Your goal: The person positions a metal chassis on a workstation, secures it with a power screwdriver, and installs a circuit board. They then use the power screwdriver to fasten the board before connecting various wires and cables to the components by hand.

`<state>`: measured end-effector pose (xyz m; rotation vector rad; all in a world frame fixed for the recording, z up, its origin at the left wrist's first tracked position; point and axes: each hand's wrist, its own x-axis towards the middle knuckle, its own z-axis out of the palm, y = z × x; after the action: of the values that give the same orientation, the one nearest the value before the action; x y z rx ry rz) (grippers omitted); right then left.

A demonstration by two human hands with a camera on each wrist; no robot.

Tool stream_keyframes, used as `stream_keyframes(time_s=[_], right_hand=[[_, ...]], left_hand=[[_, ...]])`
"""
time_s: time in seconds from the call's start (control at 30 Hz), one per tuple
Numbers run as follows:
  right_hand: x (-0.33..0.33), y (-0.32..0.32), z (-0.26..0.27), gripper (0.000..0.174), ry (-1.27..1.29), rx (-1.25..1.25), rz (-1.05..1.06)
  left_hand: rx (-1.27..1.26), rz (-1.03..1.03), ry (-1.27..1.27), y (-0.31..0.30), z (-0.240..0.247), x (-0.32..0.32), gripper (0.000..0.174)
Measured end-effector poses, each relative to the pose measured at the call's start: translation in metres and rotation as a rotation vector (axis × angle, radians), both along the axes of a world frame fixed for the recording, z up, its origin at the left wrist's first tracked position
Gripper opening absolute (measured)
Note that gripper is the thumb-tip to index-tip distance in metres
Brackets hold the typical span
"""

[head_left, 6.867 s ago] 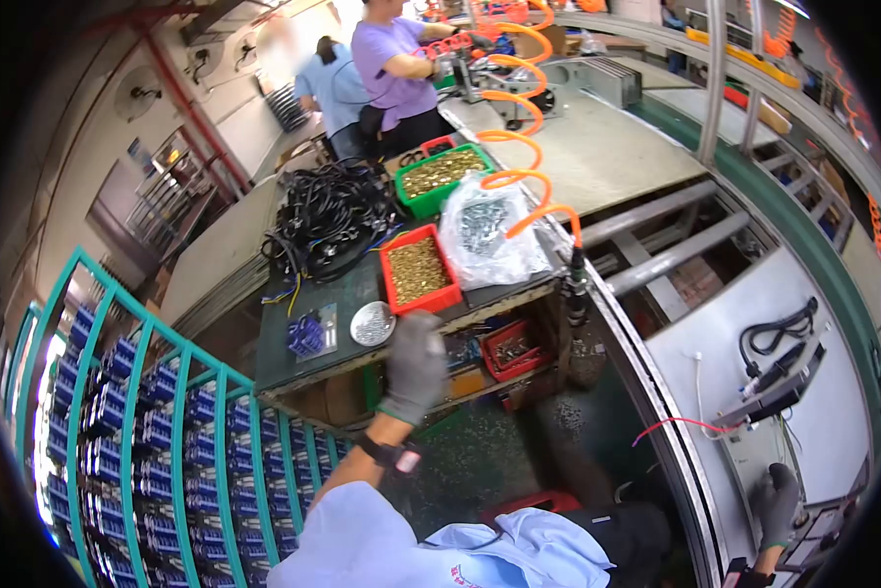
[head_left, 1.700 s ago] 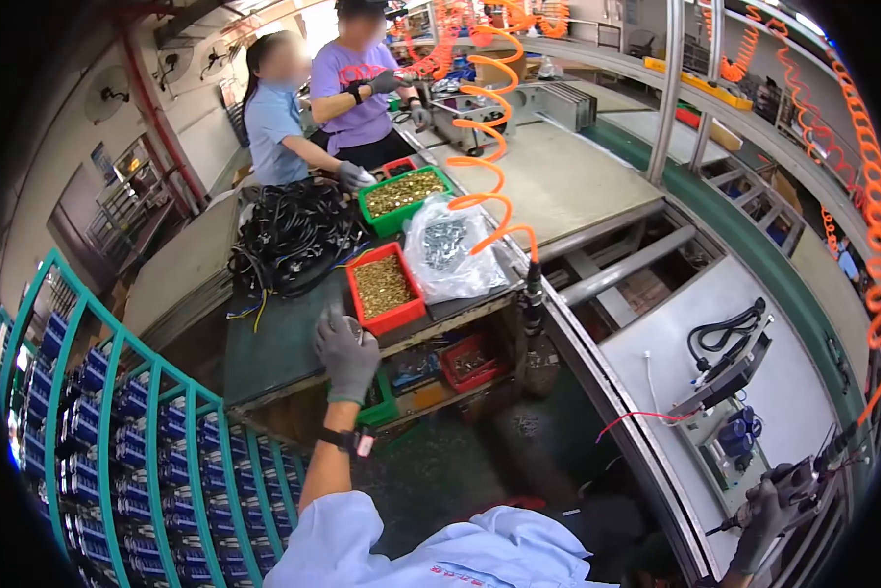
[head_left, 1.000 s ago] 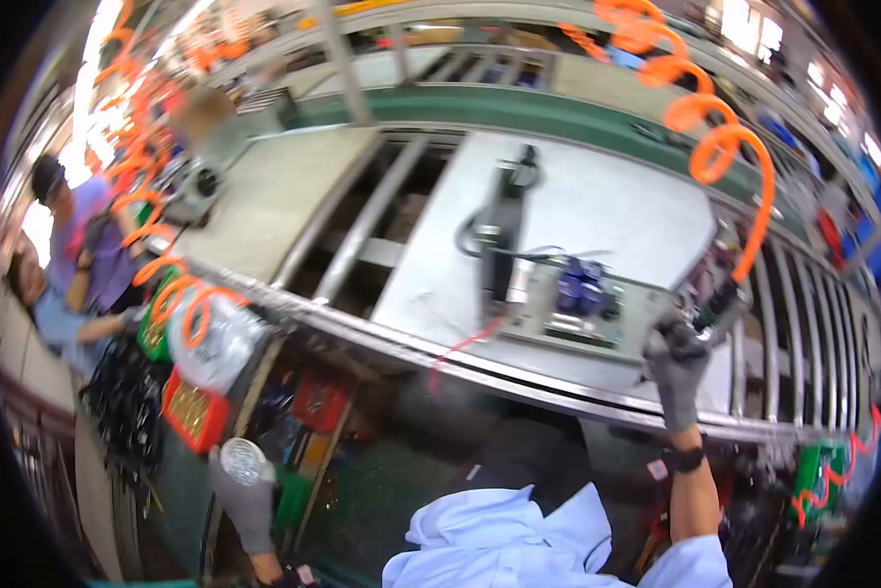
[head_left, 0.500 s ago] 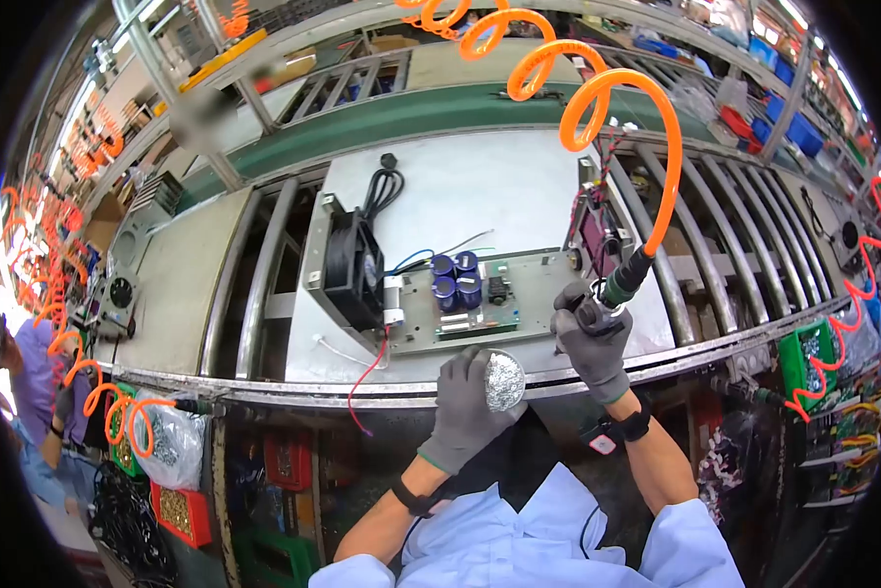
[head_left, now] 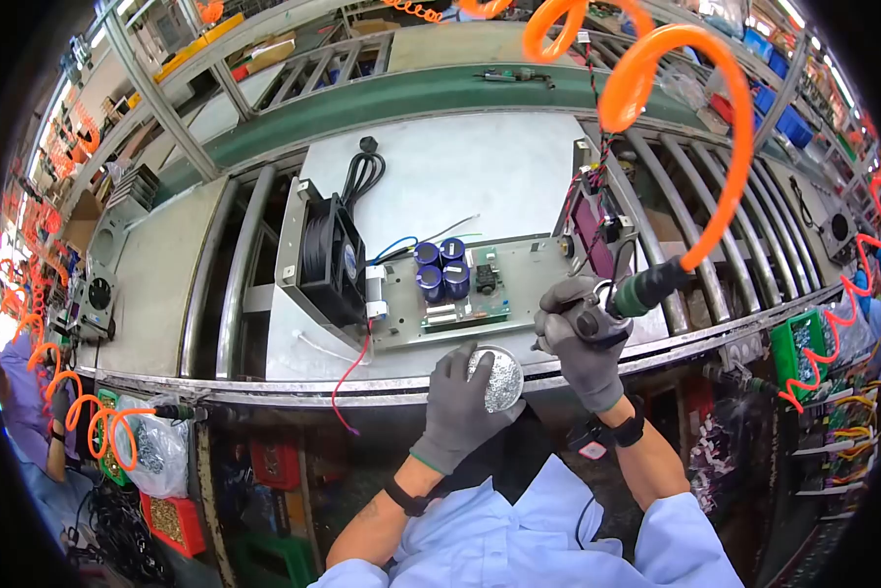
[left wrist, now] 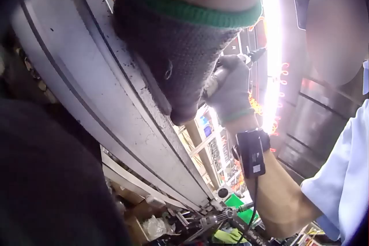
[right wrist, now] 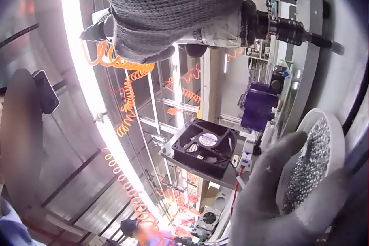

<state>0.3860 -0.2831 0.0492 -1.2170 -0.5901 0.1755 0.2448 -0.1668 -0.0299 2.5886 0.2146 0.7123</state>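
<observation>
My gloved left hand (head_left: 452, 410) holds a shallow round dish (right wrist: 339, 145) of small shiny screws (head_left: 502, 380) at the conveyor's near edge. Its thumb and fingers grip the dish's rim in the right wrist view. Beside it, my gloved right hand (head_left: 587, 358) grips an air screwdriver (right wrist: 225, 34); the bit (right wrist: 324, 42) points down toward the worktop. Just beyond both hands lies a metal chassis plate (head_left: 543, 257) bearing a circuit board (head_left: 489, 306) with several blue capacitors (head_left: 441, 269). A black fan (head_left: 335, 257) stands upright at its left end, a bracketed panel (head_left: 592, 235) at its right.
An orange coiled hose (head_left: 730, 186) arches down to the screwdriver. The chassis sits on a white board (head_left: 440, 167) over conveyor rollers (head_left: 700, 230). A red wire (head_left: 341, 392) hangs over the front rail. Red (head_left: 198, 529) and green (head_left: 776, 348) bins stand at the sides.
My right hand has taken up the screwdriver. My left hand has lifted the screw dish from the side bench and brought it before the chassis. The head view has swung right to the conveyor.
</observation>
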Motion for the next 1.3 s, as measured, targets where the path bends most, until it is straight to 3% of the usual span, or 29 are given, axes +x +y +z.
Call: stream_keyframes(time_s=[0.17,0.43,0.63,0.77,0.8,1.07,1.3], right_hand=[[-0.009,0.018,-0.006,0.035,-0.134,-0.001,0.118],[-0.014,0.047,-0.024,0.033,-0.142,0.048,0.137],[-0.013,0.052,-0.025,0.029,-0.15,-0.082,0.129],[-0.008,0.053,-0.024,0.019,0.024,-0.114,0.105],[-0.01,0.056,-0.018,0.018,0.06,-0.019,0.12],[0.008,0.058,0.029,0.02,-0.031,0.04,-0.036],[0.03,0.073,0.016,0.021,-0.151,-0.024,-0.074]], left_hand=[[-0.008,0.012,-0.07,0.002,-0.009,0.0,0.08],[-0.046,0.001,-0.076,0.004,-0.01,-0.002,0.077],[-0.055,0.014,-0.083,0.005,-0.008,-0.002,0.076],[-0.096,0.014,-0.056,0.005,-0.01,-0.001,0.083],[-0.112,0.016,-0.051,0.006,-0.011,-0.001,0.085],[-0.086,0.018,0.014,0.006,-0.006,-0.003,0.084],[-0.075,0.025,0.021,0.006,-0.007,-0.001,0.083]])
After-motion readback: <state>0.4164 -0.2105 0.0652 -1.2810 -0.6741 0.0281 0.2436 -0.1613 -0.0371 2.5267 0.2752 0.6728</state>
